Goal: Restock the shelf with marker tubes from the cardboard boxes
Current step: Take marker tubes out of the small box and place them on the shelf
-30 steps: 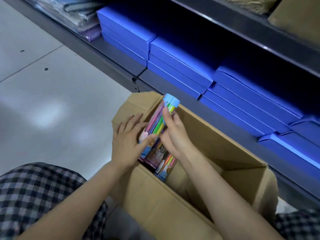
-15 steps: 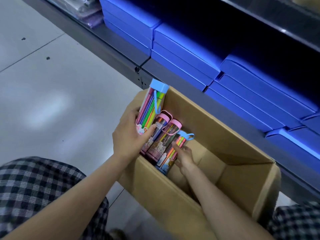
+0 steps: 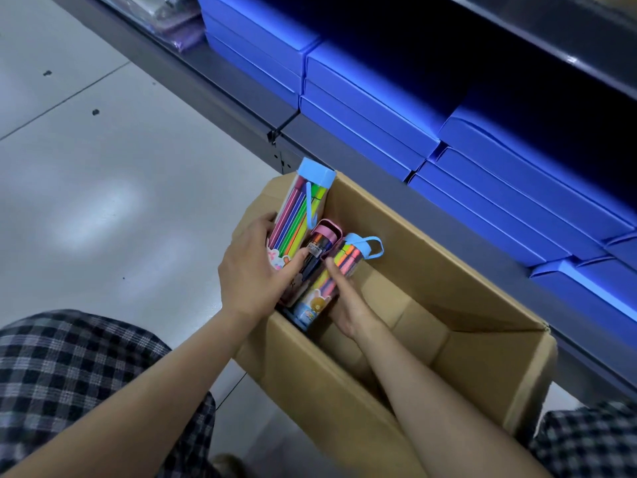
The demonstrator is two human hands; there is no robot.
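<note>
An open cardboard box (image 3: pixel 482 343) stands on the floor in front of me. At its left end my left hand (image 3: pixel 255 274) grips a clear marker tube with a blue cap (image 3: pixel 300 215), raised above the rim, thumb across its lower part. Beside it a pink-capped tube (image 3: pixel 319 250) leans in the box. My right hand (image 3: pixel 348 301) reaches inside and curls around a third tube with a blue cap and loop handle (image 3: pixel 331 277). The right half of the box shows only bare cardboard.
A grey metal shelf (image 3: pixel 220 88) runs diagonally behind the box, stacked with flat blue boxes (image 3: pixel 372 101). Plastic-wrapped goods (image 3: pixel 175 25) lie at its far left. Grey tiled floor (image 3: pixel 86 174) spreads to the left. My checkered trouser legs (image 3: pixel 69 367) flank the box.
My right hand left the blue-capped tube to the left hand, dropped into the box and took hold of the loop-handled tube. The left hand lifted its tube slightly higher.
</note>
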